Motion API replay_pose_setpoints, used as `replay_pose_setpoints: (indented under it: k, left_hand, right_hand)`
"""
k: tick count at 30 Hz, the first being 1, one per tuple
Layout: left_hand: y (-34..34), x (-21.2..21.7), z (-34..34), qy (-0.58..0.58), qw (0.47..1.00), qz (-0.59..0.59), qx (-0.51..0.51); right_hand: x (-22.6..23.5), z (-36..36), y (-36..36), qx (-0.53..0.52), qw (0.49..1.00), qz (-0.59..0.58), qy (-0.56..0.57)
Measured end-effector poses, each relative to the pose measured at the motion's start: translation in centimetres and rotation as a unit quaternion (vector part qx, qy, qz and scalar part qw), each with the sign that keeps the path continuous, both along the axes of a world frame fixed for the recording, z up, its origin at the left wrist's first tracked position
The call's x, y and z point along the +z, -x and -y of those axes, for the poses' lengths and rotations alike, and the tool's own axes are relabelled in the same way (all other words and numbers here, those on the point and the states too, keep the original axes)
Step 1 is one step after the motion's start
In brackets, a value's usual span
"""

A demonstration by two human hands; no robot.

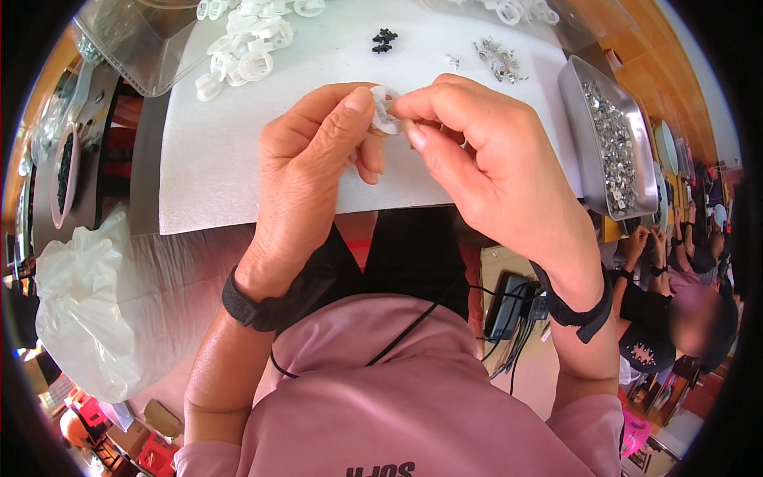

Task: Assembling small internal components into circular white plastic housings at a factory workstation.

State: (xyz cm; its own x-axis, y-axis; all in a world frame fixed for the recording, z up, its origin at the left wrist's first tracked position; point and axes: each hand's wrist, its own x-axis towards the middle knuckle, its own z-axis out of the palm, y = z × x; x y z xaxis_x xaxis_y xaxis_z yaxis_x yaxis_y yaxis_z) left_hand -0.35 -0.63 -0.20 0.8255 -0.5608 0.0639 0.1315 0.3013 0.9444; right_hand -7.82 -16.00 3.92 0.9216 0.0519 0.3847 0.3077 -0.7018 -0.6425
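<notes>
- Right hand [493, 155]: curled narrow, fingertips at the white round part [383, 122]; whether they grip something, I cannot tell.
- Left hand [306, 159]: thumb and fingers pinching it.
- The white round part: between both hands, partly covered.

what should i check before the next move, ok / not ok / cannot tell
1. White round part steady: ok, pinched in the left hand.
2. Right hand at the part: ok, fingertips at its right side.
3. Anything between the right fingertips: cannot tell, too hidden.
4. Black pieces apart from the metal clips: ok.
5. Metal tray stocked: ok, holds small metal pieces.
</notes>
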Motion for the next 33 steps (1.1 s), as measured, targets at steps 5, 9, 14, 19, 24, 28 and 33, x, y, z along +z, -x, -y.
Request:
replay_pose_setpoints:
  k: [5, 9, 14, 19, 24, 28, 33]
  left_hand:
    - [-0.1, -0.1, -0.4, -0.005, 1.000, 0.003, -0.010]
    - [0.1, 0.0, 0.1, 0.000, 1.000, 0.015, 0.009]
    - [0.1, 0.0, 0.0, 0.009, 1.000, 0.011, 0.012]
    - [0.2, -0.2, 0.2, -0.001, 1.000, 0.016, 0.016]
    - [0.2, -0.4, 0.2, -0.027, 0.998, 0.048, 0.028]
    - [0.3, -0.4, 0.1, -0.018, 0.998, 0.049, 0.023]
    - [0.3, -0.5, 0.1, -0.032, 0.998, 0.057, 0.017]
  right_hand:
    - [-0.2, -1.3, -0.4, -0.067, 0.991, -0.064, -0.098]
    - [-0.6, -1.4, -0.5, -0.087, 0.985, -0.036, -0.143]
    - [-0.7, -1.9, -0.6, -0.109, 0.976, -0.046, -0.184]
    - [-0.8, -1.8, -0.6, -0.108, 0.973, -0.046, -0.199]
    - [-0.7, -1.7, -0.6, -0.095, 0.962, -0.119, -0.226]
    - [-0.6, -1.6, 0.0, -0.081, 0.962, -0.117, -0.232]
    - [-0.5, -1.7, 0.2, -0.090, 0.939, -0.147, -0.297]
